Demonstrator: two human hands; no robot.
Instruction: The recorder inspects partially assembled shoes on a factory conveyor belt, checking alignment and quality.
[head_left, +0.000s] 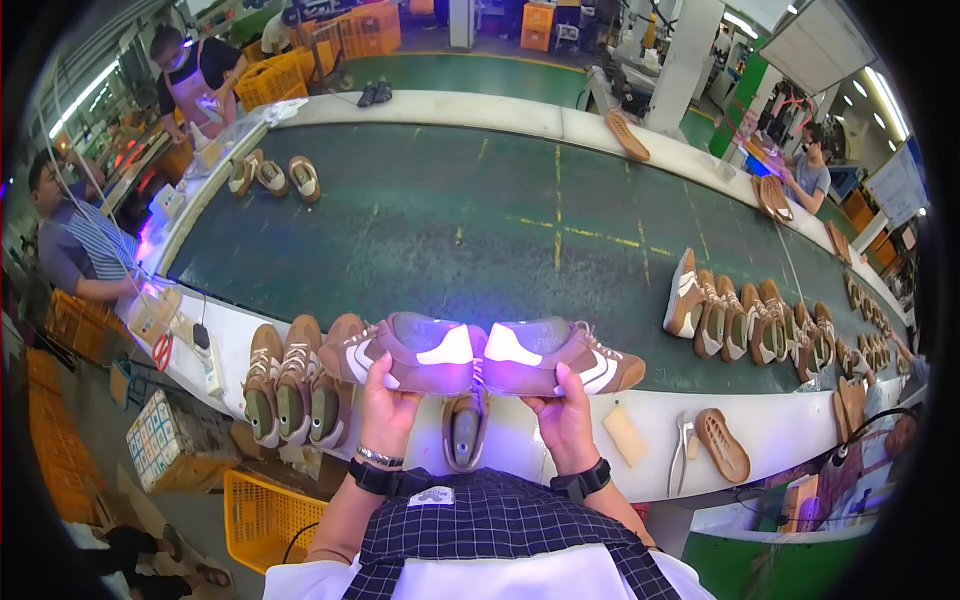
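Two brown sneakers with white side stripes and white heel patches are held up heel to heel over the bench edge. My left hand (388,412) is closed around the left sneaker (405,355), its toe pointing left. In my right hand (563,415) is the right sneaker (560,357), its toe toward the right. Both thumbs press on the near sides; the fingers beneath are partly hidden. Below and between them a third sneaker (463,435) rests on the white ledge, partly covered. Several finished-looking sneakers (292,385) stand in a row beside my left hand.
A green conveyor belt (400,220) carries rows of sneakers (745,315) at right and a few at far left. On the near ledge lie a yellowish pad (624,435), pliers (681,455) and a brown sole (722,445). Red scissors (162,350) and co-workers are left; a yellow crate (265,510) stands below.
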